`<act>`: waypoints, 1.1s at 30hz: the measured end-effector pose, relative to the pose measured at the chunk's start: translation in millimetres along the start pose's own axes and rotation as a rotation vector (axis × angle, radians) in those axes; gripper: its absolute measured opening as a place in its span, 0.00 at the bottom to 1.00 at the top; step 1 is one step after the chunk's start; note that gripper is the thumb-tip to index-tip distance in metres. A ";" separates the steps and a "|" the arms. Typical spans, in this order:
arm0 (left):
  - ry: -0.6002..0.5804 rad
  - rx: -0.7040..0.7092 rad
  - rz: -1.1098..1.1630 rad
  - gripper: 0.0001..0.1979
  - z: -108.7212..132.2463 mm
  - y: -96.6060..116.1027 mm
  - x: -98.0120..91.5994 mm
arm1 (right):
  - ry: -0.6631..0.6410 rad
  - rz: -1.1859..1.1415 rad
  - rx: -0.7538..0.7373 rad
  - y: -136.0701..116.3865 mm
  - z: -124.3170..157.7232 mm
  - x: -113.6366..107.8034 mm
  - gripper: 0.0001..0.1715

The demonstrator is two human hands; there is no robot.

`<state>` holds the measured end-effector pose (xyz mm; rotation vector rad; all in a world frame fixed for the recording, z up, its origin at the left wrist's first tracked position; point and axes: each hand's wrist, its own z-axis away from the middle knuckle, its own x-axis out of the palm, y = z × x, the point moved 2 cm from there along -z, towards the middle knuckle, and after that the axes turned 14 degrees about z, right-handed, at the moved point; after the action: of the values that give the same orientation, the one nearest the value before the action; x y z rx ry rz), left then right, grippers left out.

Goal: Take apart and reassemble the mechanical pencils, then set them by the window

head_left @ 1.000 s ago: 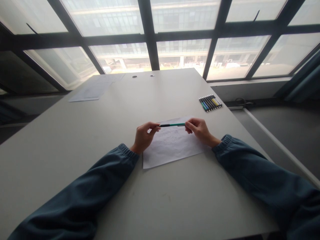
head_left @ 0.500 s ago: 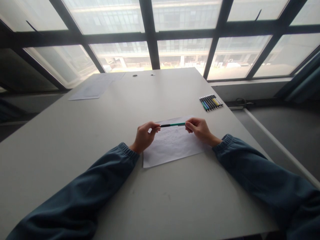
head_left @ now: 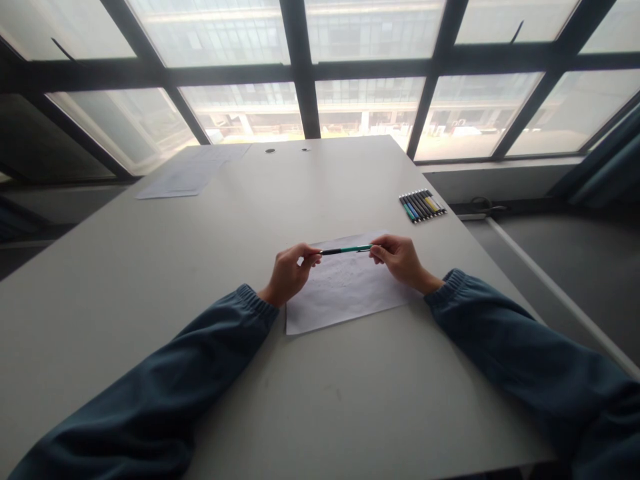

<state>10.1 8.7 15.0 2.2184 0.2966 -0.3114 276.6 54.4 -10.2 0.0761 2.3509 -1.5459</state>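
Observation:
A green pen point(head_left: 347, 250) with a black grip section and a clip is held level between my two hands, above a sheet of white paper point(head_left: 345, 303). My left hand point(head_left: 293, 267) pinches its dark end between thumb and fingers. At the green end, my right hand point(head_left: 397, 259) is closed on the pen, with thumb and forefinger at the clip end. Faint marks show on the paper below. The two tips of the pen are partly hidden by my fingers.
On the right of the white table point(head_left: 240, 220) lies a row of several pens point(head_left: 423, 205), mostly black with green, blue and yellow ones. More paper sheets point(head_left: 183, 173) rest at the far left. Behind the table stand large windows point(head_left: 370, 107).
Almost nothing differs. My right fingers have shifted very slightly at the green end of the pen; both hands keep their hold.

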 end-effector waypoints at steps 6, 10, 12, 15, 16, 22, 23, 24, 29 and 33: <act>-0.021 0.002 -0.049 0.07 -0.4 -4.1 -1.5 | -0.024 0.025 -0.016 -8.6 2.9 -1.1 0.19; -0.128 0.130 -0.171 0.08 -2.5 -4.6 -3.5 | -0.095 0.011 -0.005 -13.5 4.8 -1.0 0.23; -0.180 0.191 -0.223 0.09 -3.2 -3.5 -4.0 | -0.106 -0.011 -0.003 -13.4 4.6 -1.5 0.23; -0.228 0.233 -0.238 0.10 -3.4 -0.8 -3.6 | -0.096 -0.034 -0.001 -11.2 3.3 -2.2 0.22; -0.233 0.239 -0.230 0.10 -3.2 0.1 -3.3 | -0.096 -0.033 -0.001 -10.2 2.9 -2.0 0.22; -0.182 0.175 -0.112 0.18 -0.6 -0.7 -1.8 | -0.038 -0.046 0.004 -5.2 2.4 2.2 0.18; -0.182 0.148 -0.095 0.20 0.0 -2.2 -1.6 | -0.021 -0.047 -0.001 -5.0 2.5 2.7 0.17; -0.187 0.118 -0.081 0.21 0.5 -3.9 -1.5 | -0.008 -0.043 -0.007 -5.0 2.5 3.1 0.17; -0.148 0.077 -0.024 0.20 -0.4 -8.2 -2.2 | 0.034 -0.020 -0.018 -4.7 1.9 1.9 0.15; -0.025 0.183 -0.045 0.13 -4.4 -3.3 -2.6 | 0.071 0.007 -0.010 -2.9 1.4 0.0 0.15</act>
<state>7.1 13.9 16.1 2.3877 0.3159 -0.4048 276.2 51.9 -8.1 0.1393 2.4099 -1.5530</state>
